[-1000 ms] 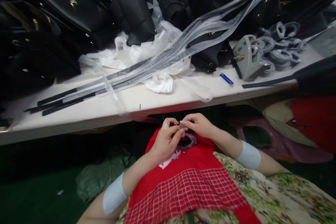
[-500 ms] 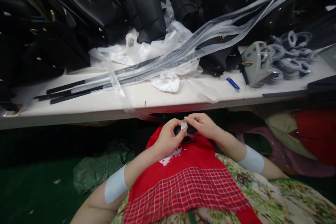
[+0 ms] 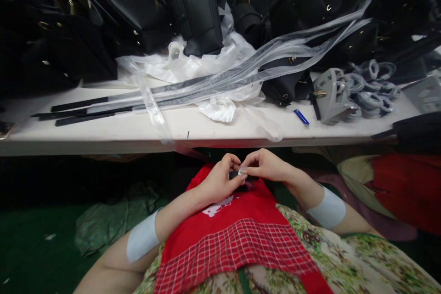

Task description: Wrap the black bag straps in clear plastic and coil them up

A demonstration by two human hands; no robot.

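In front of the table's edge, above the red apron [image 3: 248,211], my two hands meet at a small white piece [image 3: 242,171]. My left hand [image 3: 222,178] has its thumb and fingers closed on the piece from the left. My right hand [image 3: 263,164] pinches the same piece from the right, fingertips pressed together. Something dark lies just beneath the fingers, partly hidden by them. Details of the white piece are too small to tell.
On the white table [image 3: 138,128] lie black straps in clear plastic sleeves [image 3: 203,85], crumpled white wrapping [image 3: 218,108], a blue object [image 3: 301,116], a grey dispenser [image 3: 330,94] and coiled wrapped straps [image 3: 374,89]. Black bags [image 3: 196,4] crowd the back.
The view has shifted slightly. My right fingertips have come down onto the white piece, and less of it shows between my hands.
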